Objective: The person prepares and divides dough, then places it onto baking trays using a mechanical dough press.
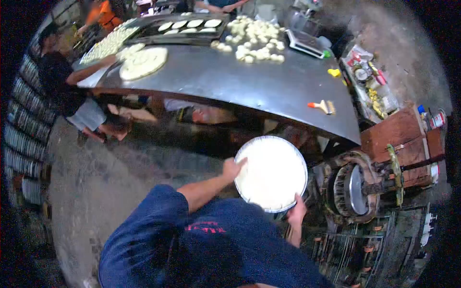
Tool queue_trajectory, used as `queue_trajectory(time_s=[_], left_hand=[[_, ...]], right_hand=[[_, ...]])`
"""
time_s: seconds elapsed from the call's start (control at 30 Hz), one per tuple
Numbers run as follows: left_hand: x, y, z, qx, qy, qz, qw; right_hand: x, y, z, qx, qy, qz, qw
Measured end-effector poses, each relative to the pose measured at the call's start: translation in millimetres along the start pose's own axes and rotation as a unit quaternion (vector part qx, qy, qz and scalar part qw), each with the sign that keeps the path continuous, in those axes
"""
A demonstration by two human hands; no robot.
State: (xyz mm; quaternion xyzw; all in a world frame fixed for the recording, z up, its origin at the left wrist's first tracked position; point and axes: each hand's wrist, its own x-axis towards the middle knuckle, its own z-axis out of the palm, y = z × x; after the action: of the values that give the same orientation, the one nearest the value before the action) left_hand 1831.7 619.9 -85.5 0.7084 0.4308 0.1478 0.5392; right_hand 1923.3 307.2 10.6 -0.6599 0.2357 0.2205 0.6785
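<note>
In front of my body I hold a round metal pan (236, 185) with a thin shiny rim. A bright white mass (271, 173) fills it, too washed out to tell whether it is dough or flour. My left hand (233, 169) grips the rim at the left, thumb over the edge. My right hand (297, 210) is closed on the lower right rim, its fingers partly hidden beneath. Just beyond the pan is the near edge of a dark metal worktable (201, 77). A brush (322, 107) with an orange-tipped handle lies on its right end.
Dough balls (254, 38) are heaped on the table, beside a tray of flat dough rounds (194, 24). A large dough slab (144, 63) lies left, where a person (60, 72) reaches in. A scale (306, 43) sits at the back right. A heavy geared machine (353, 189) stands right.
</note>
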Motion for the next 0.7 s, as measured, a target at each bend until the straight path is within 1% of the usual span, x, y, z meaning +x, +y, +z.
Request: queue_trajectory(time_s=[0.03, 0.07, 0.1, 0.17, 0.2, 0.23, 0.27, 0.3, 0.37, 0.4, 0.43, 0.47, 0.5, 0.53, 0.57, 0.6, 0.63, 0.7], left_hand=[[-13.4, 19.7, -35.3, -0.14, 0.024, -0.035, 0.989], [-6.7, 12.6, -56.1, -0.191, 0.056, -0.057, 0.978], [-19.7, 42.6, -96.8, -0.186, 0.064, -0.096, 0.976], [-12.5, 41.1, -136.1, -0.346, 0.058, -0.148, 0.925], [-9.3, 38.2, -154.2, -0.343, 0.065, -0.146, 0.926], [-4.0, 37.3, -172.6, -0.45, 0.016, -0.16, 0.878], [0.9, 36.0, -188.4, -0.55, -0.034, -0.172, 0.816], [0.3, 39.7, -201.6, -0.55, -0.027, -0.17, 0.817], [-4.8, 47.5, -222.3, -0.609, -0.055, -0.15, 0.777], [-1.9, 44.7, -229.3, -0.613, -0.055, -0.147, 0.774], [2.0, 48.2, -237.7, -0.608, -0.044, -0.138, 0.781], [5.6, 47.4, -243.0, -0.584, -0.034, -0.127, 0.801], [8.5, 47.8, -247.5, -0.561, -0.022, -0.116, 0.819], [15.0, 41.7, -247.6, -0.559, -0.006, -0.103, 0.823], [24.2, 35.0, -243.5, -0.576, 0.008, -0.087, 0.813], [31.3, 30.1, -238.2, -0.592, 0.02, -0.068, 0.803], [36.7, 34.4, -235.2, -0.59, 0.033, -0.046, 0.805], [43.6, 37.3, -216.4, -0.582, 0.058, 0.008, 0.811]], right_hand=[[-15.6, -20.0, 41.2, -0.057, 0.021, -0.006, 0.998], [-29.8, -40.8, 73.4, -0.079, 0.002, -0.012, 0.997], [-44.0, -59.4, 99.9, -0.099, -0.016, -0.017, 0.995], [-74.9, -86.1, 154.6, -0.098, -0.099, -0.097, 0.986], [-92.9, -99.7, 178.2, -0.103, -0.124, -0.101, 0.982], [-106.3, -111.9, 198.9, -0.107, -0.15, -0.108, 0.977], [-109.0, -119.0, 215.0, -0.125, -0.184, -0.123, 0.967], [-122.6, -129.3, 232.5, -0.125, -0.223, -0.127, 0.958], [-143.1, -145.7, 266.1, -0.16, -0.267, -0.147, 0.939], [-145.7, -151.0, 280.0, -0.163, -0.271, -0.143, 0.938], [-144.7, -156.7, 293.3, -0.167, -0.305, -0.164, 0.923], [-143.8, -159.6, 304.8, -0.177, -0.335, -0.185, 0.907], [-140.6, -161.9, 312.8, -0.176, -0.347, -0.183, 0.903], [-133.9, -163.5, 317.7, -0.163, -0.384, -0.192, 0.888], [-127.4, -166.0, 322.3, -0.151, -0.423, -0.205, 0.87], [-125.1, -167.3, 322.2, -0.139, -0.439, -0.212, 0.862], [-124.8, -167.8, 319.6, -0.129, -0.454, -0.228, 0.851], [-94.3, -160.7, 307.5, -0.123, -0.495, -0.266, 0.818]])
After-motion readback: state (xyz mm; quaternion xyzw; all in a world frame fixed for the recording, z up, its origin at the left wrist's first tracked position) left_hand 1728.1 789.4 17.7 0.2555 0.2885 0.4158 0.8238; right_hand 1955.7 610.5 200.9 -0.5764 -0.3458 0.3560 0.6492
